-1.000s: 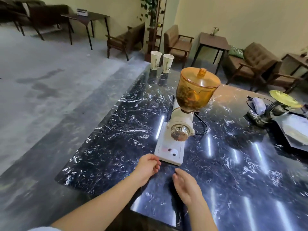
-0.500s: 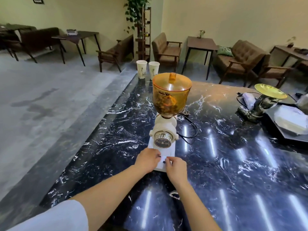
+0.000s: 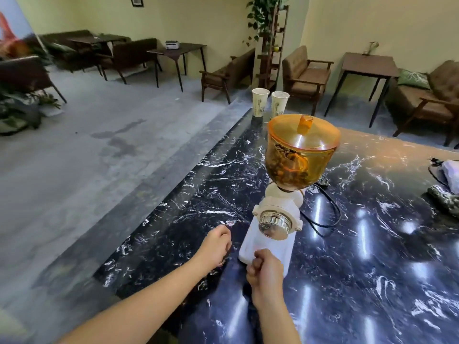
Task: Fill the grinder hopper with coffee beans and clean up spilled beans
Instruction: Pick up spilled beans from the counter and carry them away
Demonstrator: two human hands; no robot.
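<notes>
The coffee grinder (image 3: 270,240) stands on the black marble table (image 3: 372,256); it has a white body with a chrome dial. Its amber hopper (image 3: 298,157) carries a lid and shows coffee beans inside. My left hand (image 3: 216,245) hovers just left of the grinder's base with the fingers curled in; I cannot see whether anything is inside. My right hand (image 3: 264,270) is closed into a loose fist at the front edge of the base, touching or just above it. No loose beans show clearly on the table.
Two paper cups (image 3: 260,102) (image 3: 279,105) stand at the table's far corner. A black power cord (image 3: 329,212) loops right of the grinder. Cloth-like items (image 3: 447,184) lie at the right edge. The table's left edge drops to grey floor; chairs and small tables stand beyond.
My left hand has slid left off the grinder base and curled up. My right hand stays at the base's front edge, now closed. My view has shifted, so the grinder sits further right.
</notes>
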